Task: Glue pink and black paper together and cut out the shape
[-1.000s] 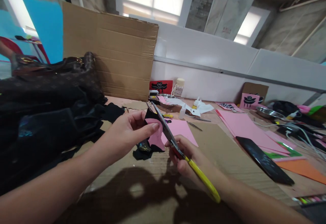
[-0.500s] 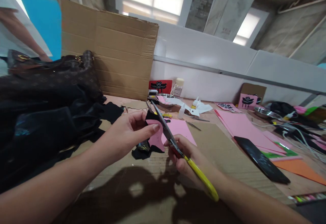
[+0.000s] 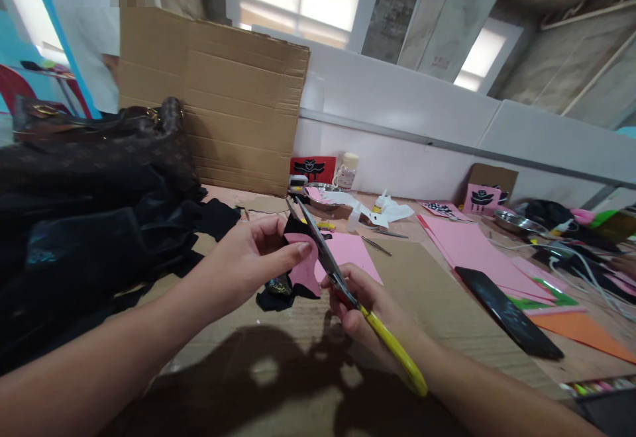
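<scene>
My left hand pinches a small piece of pink and black paper between thumb and fingers, above the cardboard-covered table. My right hand grips yellow-handled scissors; their blades run up along the right side of the paper piece. Below the paper lie black scraps. A pink sheet lies flat just behind the hands.
A pile of dark bags fills the left. An upright cardboard panel stands behind. A black phone, pink sheets, an orange sheet, cables, a glue bottle and metal bowls lie to the right. A person in white stands far left.
My hands, the paper and the scissors have barely moved. At the far left a person in white has come into view behind the cardboard panel.
</scene>
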`<state>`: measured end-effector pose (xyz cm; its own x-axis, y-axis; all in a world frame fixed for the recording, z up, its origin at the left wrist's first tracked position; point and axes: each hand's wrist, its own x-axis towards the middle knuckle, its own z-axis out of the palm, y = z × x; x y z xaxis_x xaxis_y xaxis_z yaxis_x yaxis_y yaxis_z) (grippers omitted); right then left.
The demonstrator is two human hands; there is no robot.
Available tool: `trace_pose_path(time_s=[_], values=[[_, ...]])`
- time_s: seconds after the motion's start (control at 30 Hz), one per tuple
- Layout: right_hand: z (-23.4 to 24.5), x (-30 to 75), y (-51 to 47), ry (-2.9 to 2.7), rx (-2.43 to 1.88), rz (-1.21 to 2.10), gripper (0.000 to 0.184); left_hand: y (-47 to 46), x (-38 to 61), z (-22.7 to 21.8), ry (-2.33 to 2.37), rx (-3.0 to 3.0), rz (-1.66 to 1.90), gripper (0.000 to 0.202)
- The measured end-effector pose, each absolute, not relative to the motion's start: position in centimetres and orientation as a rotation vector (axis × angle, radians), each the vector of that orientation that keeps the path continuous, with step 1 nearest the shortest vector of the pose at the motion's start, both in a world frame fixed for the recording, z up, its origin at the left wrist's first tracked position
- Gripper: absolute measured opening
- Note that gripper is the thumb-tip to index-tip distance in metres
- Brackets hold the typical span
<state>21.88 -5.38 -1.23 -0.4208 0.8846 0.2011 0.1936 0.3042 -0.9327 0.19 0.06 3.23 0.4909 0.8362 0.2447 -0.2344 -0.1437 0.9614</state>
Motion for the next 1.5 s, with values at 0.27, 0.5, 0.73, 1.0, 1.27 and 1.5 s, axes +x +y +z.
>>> trace_pose_path(time_s=[0.27, 0.5, 0.73, 1.0, 1.27, 1.5], values=[[-1.36, 21.97, -5.21, -1.765, -0.979, 1.183, 0.066, 0.11, -0.04, 3.32, 0.603, 1.371, 1.016, 0.006], [-1.29, 21.87, -5.1, -1.755, -1.015, 1.173, 0.066, 0.22, -0.06, 3.28, 0.684, 1.376, 1.063, 0.02], [-0.8, 21.76, -5.47, -1.817, -0.996, 1.178, 0.066, 0.03, -0.12, 3.4, 0.749, 1.429, 1.081, 0.023], [-1.1, 21.8, -5.41, -1.843, -0.947, 1.132, 0.061, 0.02, 0.04, 3.25, 0.729, 1.462, 1.073, 0.026], [-0.94, 21.74, -5.41, -1.866, -0.941, 1.109, 0.061, -0.03, 0.0, 2.98, 0.725, 1.509, 1.09, 0.03], [-1.02, 21.71, -5.34, -1.844, -0.974, 1.135, 0.06, -0.22, 0.18, 3.0, 0.749, 1.499, 1.09, 0.031]])
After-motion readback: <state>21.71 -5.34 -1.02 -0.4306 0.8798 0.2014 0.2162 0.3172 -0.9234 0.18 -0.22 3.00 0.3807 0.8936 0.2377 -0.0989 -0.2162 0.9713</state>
